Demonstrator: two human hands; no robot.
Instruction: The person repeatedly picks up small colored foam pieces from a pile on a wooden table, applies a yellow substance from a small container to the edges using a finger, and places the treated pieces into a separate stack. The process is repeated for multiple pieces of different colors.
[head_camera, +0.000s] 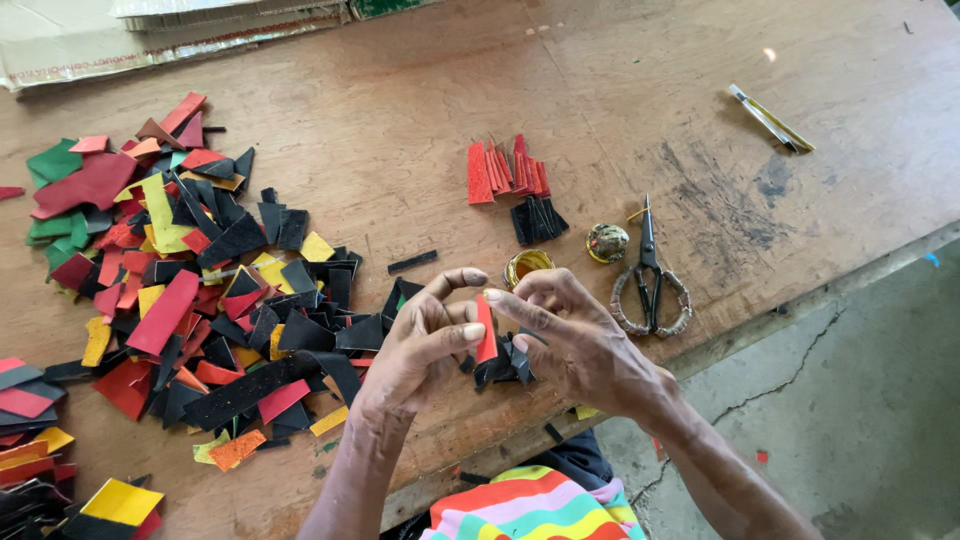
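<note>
Seen from above, a worn wooden table, with a broad heap of red, black, yellow and green scraps well left of the scissors. Up and left of the scissors, sorted red strips above black strips; just left of them, a small gold tin and its lid. Lower left of the scissors, left hand and right hand together, fingertips pinched on an upright red strip against a black bundle. Apparently mid-assembly, fitting the strip to the bundle; next, probably, a squared edge and firm pressing.
</note>
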